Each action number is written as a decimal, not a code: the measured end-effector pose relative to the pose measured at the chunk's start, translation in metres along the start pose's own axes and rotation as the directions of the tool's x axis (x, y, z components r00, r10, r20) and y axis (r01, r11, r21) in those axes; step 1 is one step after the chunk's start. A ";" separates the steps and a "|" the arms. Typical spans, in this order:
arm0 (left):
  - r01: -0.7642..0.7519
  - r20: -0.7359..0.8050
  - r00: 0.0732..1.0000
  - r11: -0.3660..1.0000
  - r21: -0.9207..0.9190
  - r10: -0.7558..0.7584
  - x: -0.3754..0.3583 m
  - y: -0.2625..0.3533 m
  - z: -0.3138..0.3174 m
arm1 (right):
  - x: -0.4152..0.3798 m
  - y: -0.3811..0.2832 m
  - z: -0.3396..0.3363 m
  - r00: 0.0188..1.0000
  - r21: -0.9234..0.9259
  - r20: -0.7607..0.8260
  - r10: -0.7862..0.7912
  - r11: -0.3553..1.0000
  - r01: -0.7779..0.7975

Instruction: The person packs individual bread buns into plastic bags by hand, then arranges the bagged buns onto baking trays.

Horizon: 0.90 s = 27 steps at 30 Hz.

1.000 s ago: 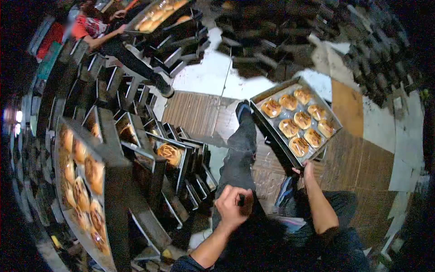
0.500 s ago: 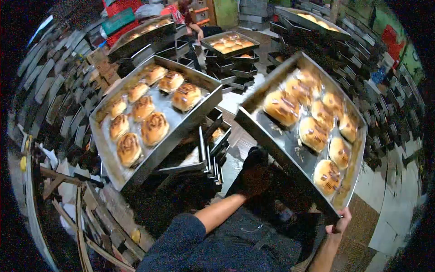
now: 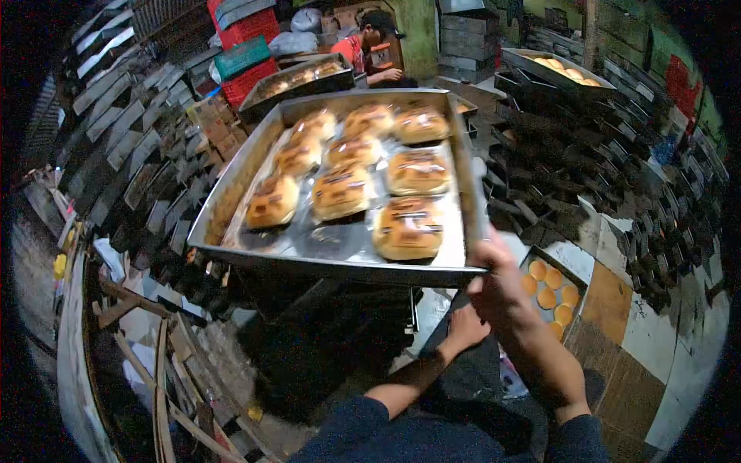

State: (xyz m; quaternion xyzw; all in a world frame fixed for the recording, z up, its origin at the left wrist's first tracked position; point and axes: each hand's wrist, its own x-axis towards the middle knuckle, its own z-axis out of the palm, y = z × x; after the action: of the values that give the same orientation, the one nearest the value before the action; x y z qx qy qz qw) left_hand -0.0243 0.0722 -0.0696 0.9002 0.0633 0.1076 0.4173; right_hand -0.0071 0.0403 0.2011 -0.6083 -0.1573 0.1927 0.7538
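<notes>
My right hand point(image 3: 498, 274) grips the near right corner of a metal baking tray point(image 3: 340, 266), fingers closed round its rim. Glossy browned buns point(image 3: 343, 189) with dark streaks stand in rows in it, with shiny clear wrapping about them. The tray overlaps the place of the stack at the left and hides what lies under it. My left hand point(image 3: 467, 328) is low by my legs, just below the right forearm, away from the tray. Its fingers are partly hidden, and I cannot tell how they are bent.
A lower tray of round golden buns point(image 3: 552, 289) is at the right. Behind, a person in a red top point(image 3: 351, 50) sits near another bun tray point(image 3: 297, 81). More buns lie in a tray point(image 3: 567, 73) at the back right. Wooden slats point(image 3: 162, 370) stand at the left.
My right hand has carried its tray leftward over the left bun tray, which is now hidden. A lower bun tray shows at the right. My left hand has come back toward my body.
</notes>
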 end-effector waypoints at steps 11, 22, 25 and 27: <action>-0.224 0.143 0.966 0.973 0.057 0.214 0.004 -0.037 0.007 | 0.054 0.026 0.004 0.904 0.016 0.415 0.103 0.993 -0.120; -0.031 0.042 0.999 0.999 0.025 0.030 0.041 0.040 -0.003 | -0.013 0.406 -0.364 0.403 0.106 -0.612 0.681 0.575 -0.811; 0.001 0.069 0.998 0.997 0.078 -0.006 0.054 0.049 0.005 | -0.016 0.443 -0.374 0.287 0.561 -0.417 0.862 0.493 -0.665; 0.002 0.107 0.994 0.985 0.173 -0.021 0.061 0.050 0.005 | -0.004 0.479 -0.388 0.233 0.779 -0.365 0.901 0.433 -0.454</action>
State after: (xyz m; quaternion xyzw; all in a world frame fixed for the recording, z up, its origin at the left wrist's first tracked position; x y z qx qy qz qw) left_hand 0.0372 0.0485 -0.0258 0.9370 0.0549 0.0503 0.3412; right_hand 0.1249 -0.2049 -0.3489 -0.3979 0.5282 0.2782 0.6966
